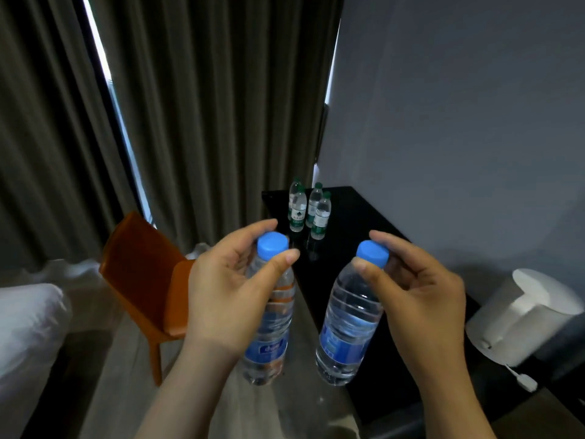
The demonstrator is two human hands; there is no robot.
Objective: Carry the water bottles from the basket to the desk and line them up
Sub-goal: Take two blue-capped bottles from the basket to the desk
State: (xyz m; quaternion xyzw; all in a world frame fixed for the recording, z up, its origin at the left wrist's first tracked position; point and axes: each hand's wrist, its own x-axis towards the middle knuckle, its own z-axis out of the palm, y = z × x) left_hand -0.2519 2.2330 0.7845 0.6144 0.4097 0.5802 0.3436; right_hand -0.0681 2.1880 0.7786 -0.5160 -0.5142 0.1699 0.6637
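Two clear plastic blue-capped water bottles, airborne, hung by necks: one (pixel 269 315) in left hand (pixel 231 299), other (pixel 349 324) in right hand (pixel 421 299). Fingers pinched round caps. Long axes near vertical, bases tilting inward. Black glossy desk (pixel 364 223) ahead; right bottle nearer it. Four green-capped bottles (pixel 308 209) clustered at desk's far end.

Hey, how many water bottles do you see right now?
6. Four green-capped bottles stand clustered at the far end of the black desk. Two blue-capped ones hang by their necks, one from the left hand, one from the right hand. More may be hidden.
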